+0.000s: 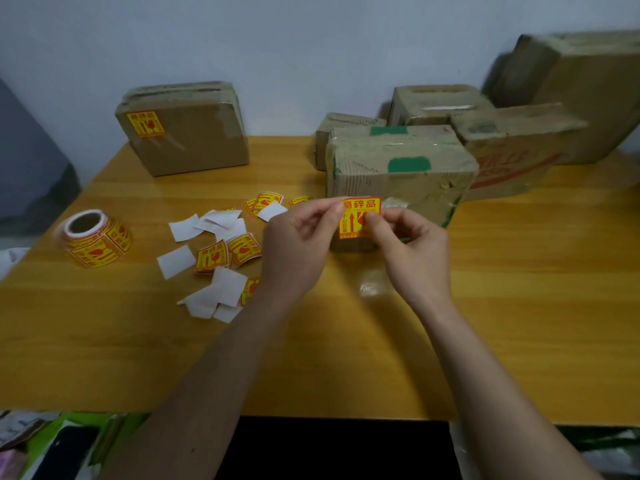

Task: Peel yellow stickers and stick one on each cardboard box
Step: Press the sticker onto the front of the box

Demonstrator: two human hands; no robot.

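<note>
Both hands are up over the middle of the wooden table (346,341), working one yellow sticker (358,216) between them. The left hand (298,244) pinches its upper left edge between thumb and forefinger, and the right hand (412,247) pinches its right side, thumb on the printed face. The sticker hangs just in front of the nearest cardboard box (401,168), the one with green tape patches; whether it touches the box I can't tell. More boxes (519,133) are stacked behind and to the right of it. Off to the left, by the wall, stands a box (187,133) already wearing its yellow sticker. Near the left edge lies the sticker roll (93,237), and between it and the hands are scattered loose stickers (228,252) and white backing papers (194,226).
</note>
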